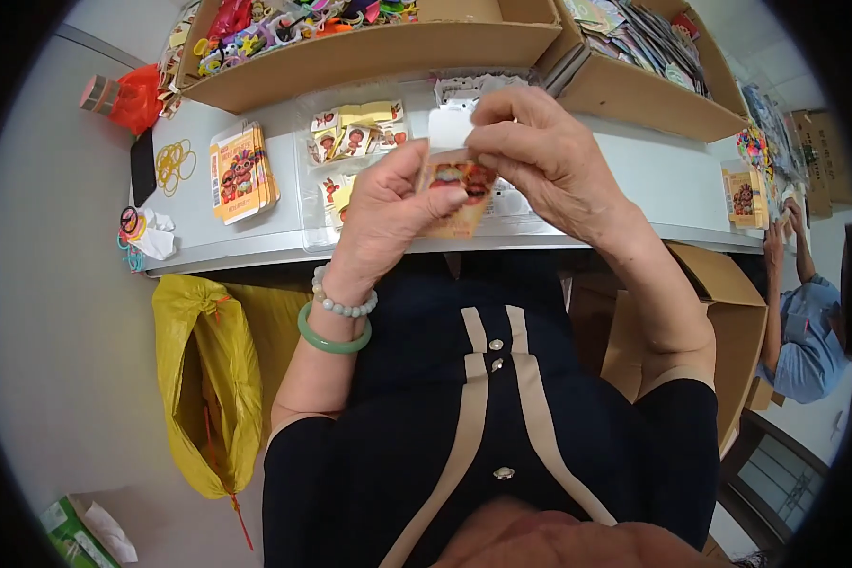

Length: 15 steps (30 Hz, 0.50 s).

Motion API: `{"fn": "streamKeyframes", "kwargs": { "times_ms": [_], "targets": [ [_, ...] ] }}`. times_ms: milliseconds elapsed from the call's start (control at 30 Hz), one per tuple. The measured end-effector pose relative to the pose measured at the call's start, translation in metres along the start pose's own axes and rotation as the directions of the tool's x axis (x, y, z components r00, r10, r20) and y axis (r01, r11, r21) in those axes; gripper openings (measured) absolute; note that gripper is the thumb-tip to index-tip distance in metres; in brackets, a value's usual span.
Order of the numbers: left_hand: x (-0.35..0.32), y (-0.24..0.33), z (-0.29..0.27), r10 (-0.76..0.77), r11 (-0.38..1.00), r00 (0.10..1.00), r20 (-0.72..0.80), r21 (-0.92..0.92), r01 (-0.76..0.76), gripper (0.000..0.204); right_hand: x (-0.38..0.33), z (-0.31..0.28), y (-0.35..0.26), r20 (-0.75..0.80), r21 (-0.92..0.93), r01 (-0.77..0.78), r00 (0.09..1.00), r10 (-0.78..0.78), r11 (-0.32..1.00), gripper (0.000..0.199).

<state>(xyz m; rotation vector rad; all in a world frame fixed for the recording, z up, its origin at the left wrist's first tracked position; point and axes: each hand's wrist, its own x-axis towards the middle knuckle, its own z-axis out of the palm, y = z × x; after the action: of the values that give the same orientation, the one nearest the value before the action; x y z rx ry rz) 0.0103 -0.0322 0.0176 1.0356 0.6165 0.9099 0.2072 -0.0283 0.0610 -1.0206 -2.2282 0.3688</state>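
Observation:
Above the table's front edge, my left hand (pixel 388 204) grips a small flat orange carton (pixel 464 210) printed with cartoon figures, its thumb lying across the front. A white flap (pixel 450 130) stands up at the carton's top. My right hand (pixel 559 166) is closed, with fingertips pinched at the upper right edge beside the flap; whether they hold anything small is hidden. Just beyond my left hand, a clear plastic tray (pixel 306 161) holds picture cards (pixel 355 142) and yellow pieces. Behind the carton, another tray (pixel 478 87) with white patterned pieces is partly covered by my hands.
A stack of orange cartons (pixel 241 175) lies left, near rubber bands (pixel 175 168), a black phone (pixel 143 168) and scissors (pixel 130 221). Cardboard boxes (pixel 379 52) line the back. A yellow bag (pixel 208 379) hangs below the table's left. Another person (pixel 805 331) works at far right.

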Motion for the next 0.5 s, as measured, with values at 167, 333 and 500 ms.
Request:
{"fn": "streamKeyframes", "kwargs": {
  "times_ms": [167,333,500],
  "targets": [
    [-0.001,-0.004,-0.032,0.122,0.98,0.964,-0.235,-0.125,-0.154,0.033,0.001,-0.015,0.025,-0.085,0.167,-0.306,0.943,0.323,0.937,0.017],
    [-0.004,-0.012,-0.031,0.109,0.994,0.97,-0.219,0.036,-0.104,0.036,-0.016,0.035,0.038,0.483,-0.431,-0.324,0.706,0.518,0.842,0.02],
    [-0.012,-0.018,-0.034,0.027,0.996,0.979,-0.202,0.088,-0.009,0.037,-0.027,0.054,0.051,0.377,-0.441,-0.186,0.85,0.369,0.878,0.01]
  ]
}}
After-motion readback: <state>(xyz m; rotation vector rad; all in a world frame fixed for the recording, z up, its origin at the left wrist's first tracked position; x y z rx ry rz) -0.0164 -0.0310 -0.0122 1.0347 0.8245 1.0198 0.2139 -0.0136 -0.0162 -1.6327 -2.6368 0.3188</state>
